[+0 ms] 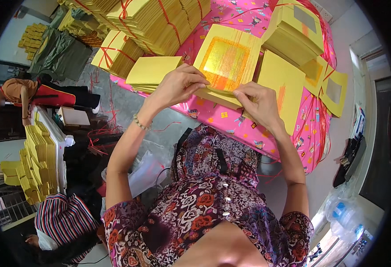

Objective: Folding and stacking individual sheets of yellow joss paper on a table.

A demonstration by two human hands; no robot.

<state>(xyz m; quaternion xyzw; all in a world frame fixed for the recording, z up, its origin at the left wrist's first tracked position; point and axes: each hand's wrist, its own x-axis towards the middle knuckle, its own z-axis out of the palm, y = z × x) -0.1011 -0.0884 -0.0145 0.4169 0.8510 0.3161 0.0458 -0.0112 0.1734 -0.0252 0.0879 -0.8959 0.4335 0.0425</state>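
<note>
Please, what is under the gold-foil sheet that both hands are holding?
Under the gold sheet lies a stack of yellow paper, held by the left hand and right hand. Below is a pink cloth. What the stack covers cannot be seen.

Lying on the table (231, 122): held stack (225, 62) at the near edge, loose stack (153, 71) just left, sheets (288, 91) right, tied bundles (160, 20) behind.

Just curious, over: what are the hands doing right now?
Left hand and right hand both grip a yellow paper stack with gold foil. Pink table below. Nothing blocking.
</note>
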